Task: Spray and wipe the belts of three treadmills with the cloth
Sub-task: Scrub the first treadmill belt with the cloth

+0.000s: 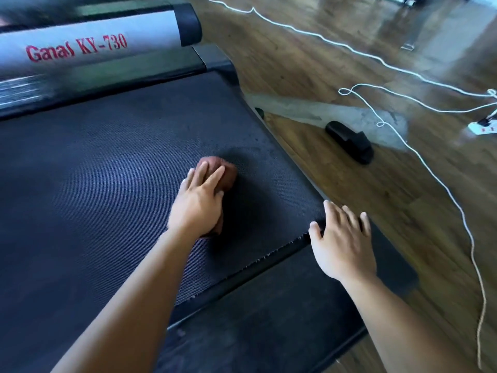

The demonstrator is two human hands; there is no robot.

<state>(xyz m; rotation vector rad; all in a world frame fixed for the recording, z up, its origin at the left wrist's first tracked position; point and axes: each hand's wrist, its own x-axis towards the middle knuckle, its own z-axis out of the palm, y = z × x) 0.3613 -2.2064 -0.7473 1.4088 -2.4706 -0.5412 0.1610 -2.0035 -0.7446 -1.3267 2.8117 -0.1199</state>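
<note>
Cloth (229, 176): reddish-brown, bunched into a lump. It lies on the belt, toward its right side, and most of it is covered by the left grip. One end shows past the fingertips and a smaller bit shows by the wrist.
Left grip (199, 201): the person's left hand lies flat on top of the cloth with its fingers straight and slightly spread. It presses down and is not curled round the cloth.
Belt (107, 170): dark, finely ribbed treadmill surface. It looks darker just around the cloth.
Right grip (341, 249): the person's right hand is well apart from the cloth. It lies open with fingers spread on the belt's near right corner, and the fingertips reach over the edge.
End plate (269, 305): dark panel just beyond the belt's frayed near edge, under the right forearm.
Motor cover (107, 36): silver, with red lettering "Ganas KY-730", at the far end of the belt.
Floor (336, 49): glossy wood planks, with a pale grey patch beside the treadmill.
Sandal (349, 142): black, lying on the floor near the treadmill's right side.
Cord (430, 164): white, trailing in loops across the floor.
Power strip (484, 127): white, at the right edge.
</note>
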